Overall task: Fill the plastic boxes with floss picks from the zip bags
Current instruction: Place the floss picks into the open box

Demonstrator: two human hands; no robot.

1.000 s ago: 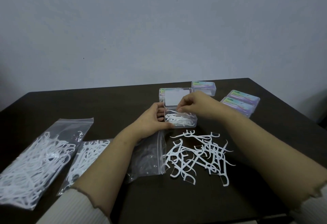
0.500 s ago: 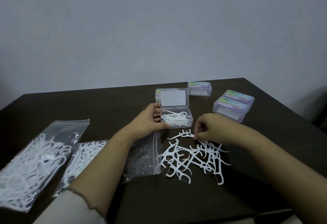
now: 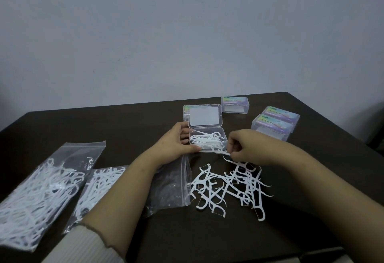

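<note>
Your left hand (image 3: 175, 143) grips the near left corner of the open box (image 3: 207, 140), thumb along its front edge and fingers on its left wall. The box sits mid-table with its lid (image 3: 205, 115) standing up behind it, and a layer of floss picks (image 3: 207, 141) already lies inside. Your right hand (image 3: 247, 148) is just beside the box's right front corner, fingers curled, pinching one pick (image 3: 223, 152) lifted from the far edge of the loose pile (image 3: 230, 185).

That pile spreads on the dark table (image 3: 207, 237) directly in front of the box, between your forearms. An emptied zip bag (image 3: 172, 188) lies flat just left of it, partly under your left wrist. Two full zip bags lie further left: a large one (image 3: 41, 192) at the table's left edge, and a smaller one (image 3: 97, 190) touching it, with your left forearm crossing its right side.

Behind the open lid another clear box (image 3: 186, 113) is mostly hidden. Three closed boxes with coloured labels stand to the right: one (image 3: 234, 104) at the far edge, and two (image 3: 275, 125) side by side, just behind your right hand. A pale wall (image 3: 187, 34) backs the table.
</note>
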